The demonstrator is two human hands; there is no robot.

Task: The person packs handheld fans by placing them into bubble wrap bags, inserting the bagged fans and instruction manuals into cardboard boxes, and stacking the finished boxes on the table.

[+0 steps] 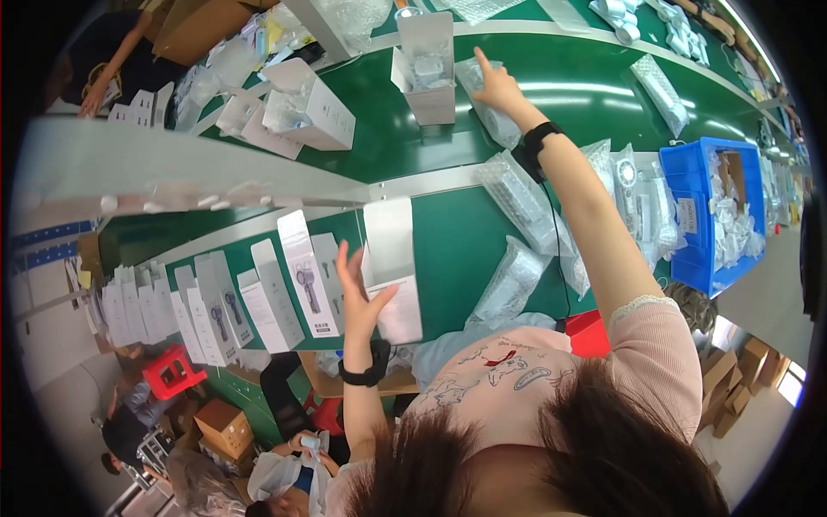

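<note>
My left hand (362, 303) is open with its fingers spread, at the near left side of a white carton (398, 314) whose tall flap is raised. Its thumb overlaps the carton's front; whether it touches I cannot tell. My right hand (501, 90) reaches far forward over a bubble-wrapped package (494, 125) on the conveyor-like green surface. The index finger points out and the hand looks open, resting on or just above the wrap. Past it stands an open white box (429, 103) with a wrapped item inside. Both wrists wear black bands.
Upright white boxes (301, 276) line the green table (448, 224) on the left. Several bubble-wrapped packages (521, 202) lie at the right beside a blue crate (689, 215). A grey metal rail (198, 159) crosses the left. Open cartons (319, 116) stand beyond it. Other people work nearby.
</note>
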